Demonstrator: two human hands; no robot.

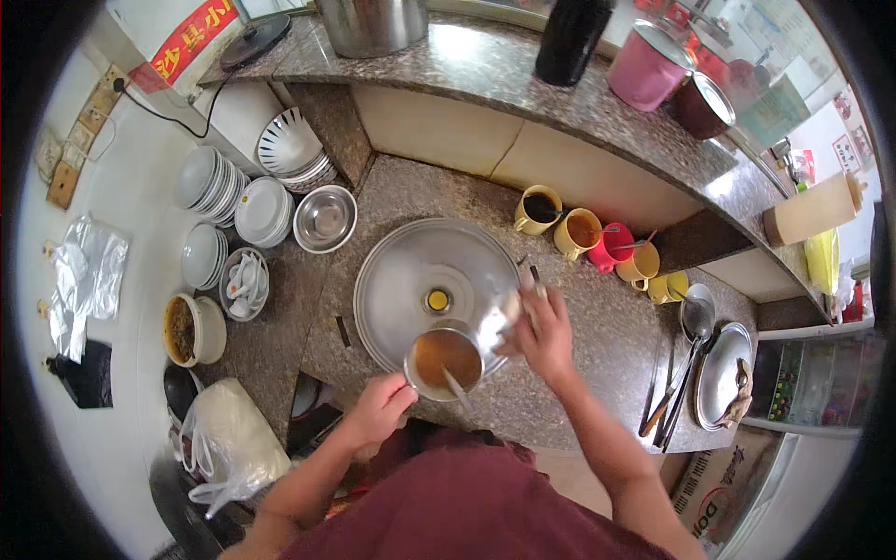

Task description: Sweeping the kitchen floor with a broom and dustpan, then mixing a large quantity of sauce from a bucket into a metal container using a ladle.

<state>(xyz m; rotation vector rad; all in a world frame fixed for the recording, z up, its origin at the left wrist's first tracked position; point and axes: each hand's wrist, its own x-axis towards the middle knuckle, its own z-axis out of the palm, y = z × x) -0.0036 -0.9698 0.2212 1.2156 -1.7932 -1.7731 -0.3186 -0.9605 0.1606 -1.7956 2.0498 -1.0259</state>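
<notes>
My left hand (383, 409) grips the handle of a metal mug (413, 374) at the counter's front edge. Brown sauce (428, 360) fills much of the mug, and a spoon (458, 388) leans in it with its handle towards me. Behind and partly under the mug lies a large round metal lid (399, 280) with a yellow-topped knob (438, 301) at its centre. Over the lid's right rim, my right hand (546, 332) is closed around a shiny metal utensil (498, 323). Motion blur hides the utensil's exact kind; a dark end sticks out above my fingers.
Several mugs of sauces (579, 234) with spoons line the back right. Ladles (675, 392) and an oval metal lid (721, 378) lie far right. Stacked bowls (264, 210), a metal bowl (325, 218), a spoon bowl (245, 280) and a plastic bag (234, 434) stand left. A raised stone shelf (483, 77) runs behind.
</notes>
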